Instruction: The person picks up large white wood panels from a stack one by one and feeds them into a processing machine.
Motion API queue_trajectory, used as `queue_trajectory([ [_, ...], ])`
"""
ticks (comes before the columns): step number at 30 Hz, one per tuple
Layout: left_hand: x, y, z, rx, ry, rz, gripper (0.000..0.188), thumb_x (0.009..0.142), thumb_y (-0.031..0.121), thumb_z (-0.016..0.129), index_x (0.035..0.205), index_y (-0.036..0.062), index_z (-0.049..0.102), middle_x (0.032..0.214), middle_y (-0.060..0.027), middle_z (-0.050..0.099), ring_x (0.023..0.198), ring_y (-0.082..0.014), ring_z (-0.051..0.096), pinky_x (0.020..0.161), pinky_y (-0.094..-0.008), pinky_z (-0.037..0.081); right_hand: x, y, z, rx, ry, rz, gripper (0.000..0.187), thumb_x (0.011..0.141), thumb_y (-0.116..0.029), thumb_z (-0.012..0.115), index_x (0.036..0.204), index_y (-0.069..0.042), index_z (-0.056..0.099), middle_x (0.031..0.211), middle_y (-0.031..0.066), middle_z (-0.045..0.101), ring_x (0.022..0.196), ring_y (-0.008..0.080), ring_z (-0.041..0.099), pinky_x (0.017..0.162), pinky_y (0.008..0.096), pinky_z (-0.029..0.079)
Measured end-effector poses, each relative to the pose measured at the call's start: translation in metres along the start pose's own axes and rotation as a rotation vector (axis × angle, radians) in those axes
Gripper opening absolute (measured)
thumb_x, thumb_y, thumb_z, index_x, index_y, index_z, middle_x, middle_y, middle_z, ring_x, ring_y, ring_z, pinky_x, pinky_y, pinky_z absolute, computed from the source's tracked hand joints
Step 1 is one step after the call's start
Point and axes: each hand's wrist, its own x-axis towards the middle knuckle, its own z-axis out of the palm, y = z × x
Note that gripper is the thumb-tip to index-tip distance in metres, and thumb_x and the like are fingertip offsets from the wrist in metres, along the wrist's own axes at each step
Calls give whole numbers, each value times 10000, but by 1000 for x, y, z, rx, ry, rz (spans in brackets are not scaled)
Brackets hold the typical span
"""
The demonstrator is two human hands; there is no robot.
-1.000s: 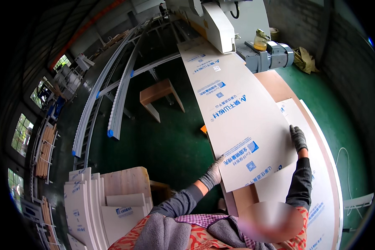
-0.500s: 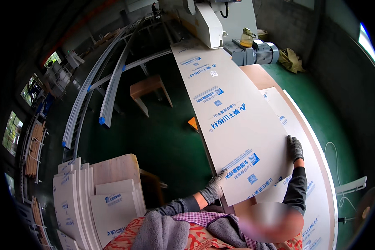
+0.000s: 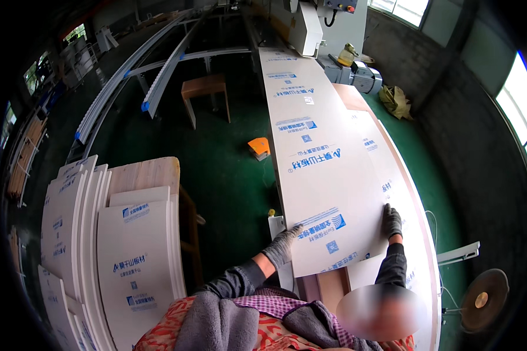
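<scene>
On the near side of the white machine housing (image 3: 305, 29), the long blue-printed panel (image 3: 325, 187) lies over other boards (image 3: 372, 153); at its end farthest from that housing, the left hand (image 3: 281, 246) grasps the left edge and the right hand (image 3: 392, 223) bears on the right edge, its grip underneath not determinable. Good handling, in my judgement, means even force from both hands, so that the end nearest the housing does not swing. Against one second ago, the orange object (image 3: 257, 147), left and nearside of the housing, shows whole instead of mostly hidden, though the viewpoint also turned.
</scene>
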Motion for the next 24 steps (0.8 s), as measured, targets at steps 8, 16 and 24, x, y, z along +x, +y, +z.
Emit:
queue_trajectory([
  [8, -138, -10, -56, 574, 366, 420, 434, 733, 218, 787, 1002, -57, 586, 919, -160, 653, 805, -260, 642, 700, -388, 526, -199, -61, -53, 163, -93, 224, 667, 852, -603, 466, 957, 45, 581, 914, 306, 618, 926, 447, 585, 812, 496, 451],
  [16, -301, -18, -127, 947, 818, 463, 414, 779, 370, 738, 928, -8, 659, 803, -85, 665, 723, -198, 618, 661, -354, 493, -440, -79, -32, 671, -488, 181, 585, 806, -496, 637, 1025, 40, 551, 918, 216, 653, 881, 346, 634, 780, 403, 488],
  [24, -481, -26, -260, 1508, 1012, 698, 505, 803, 475, 684, 891, -23, 659, 758, -37, 642, 676, -138, 519, 643, -319, 439, -651, -108, -24, 1188, -1569, 224, 451, 878, -345, 621, 1202, -40, 545, 1075, 59, 637, 1011, 207, 588, 867, 360, 465],
])
